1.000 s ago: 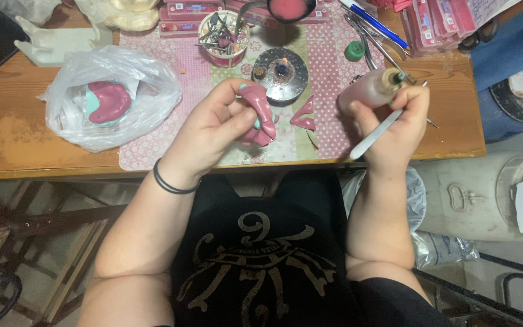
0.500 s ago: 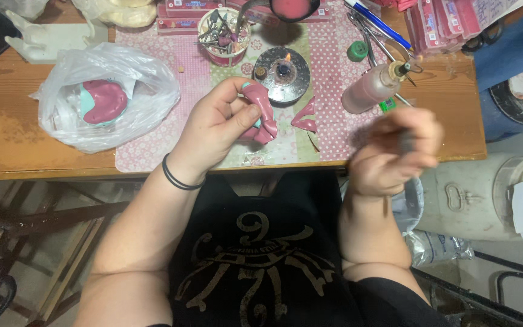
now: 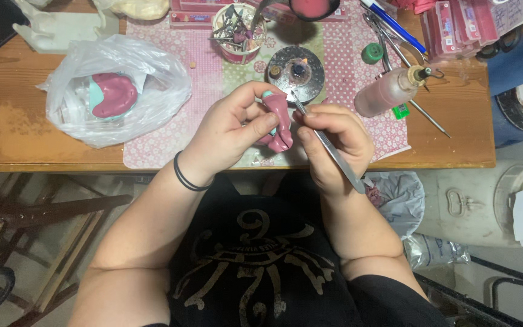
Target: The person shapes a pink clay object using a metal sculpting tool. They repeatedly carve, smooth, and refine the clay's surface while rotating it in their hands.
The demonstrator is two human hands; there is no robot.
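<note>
Above the near edge of the pink floral-patterned mat (image 3: 164, 151), in the head view, the left hand (image 3: 231, 130) is closed around a small pink wax-like moulded piece with a teal base (image 3: 278, 121), thumb pressed across its front and fingers curled behind. The right hand (image 3: 334, 148) pinches a slim grey metal carving tool (image 3: 328, 148) like a pen, its tip resting at the piece's upper right edge. To my eye the work is fine trimming or shaping, and it goes best with the left thumb bracing the piece firmly, the tool held low near its tip, and light short strokes directed away from the fingers. The piece looks smooth, matte and curved, pink over most of its surface with teal showing only at the top. Beyond the mat's far half stand a round dark metal dish (image 3: 298, 72) and a cup of tools (image 3: 237, 30); to the mat's left lies a clear plastic bag (image 3: 152, 91) holding a similar pink-and-teal piece; at its right edge lies a pinkish squeeze bottle (image 3: 388, 91).
</note>
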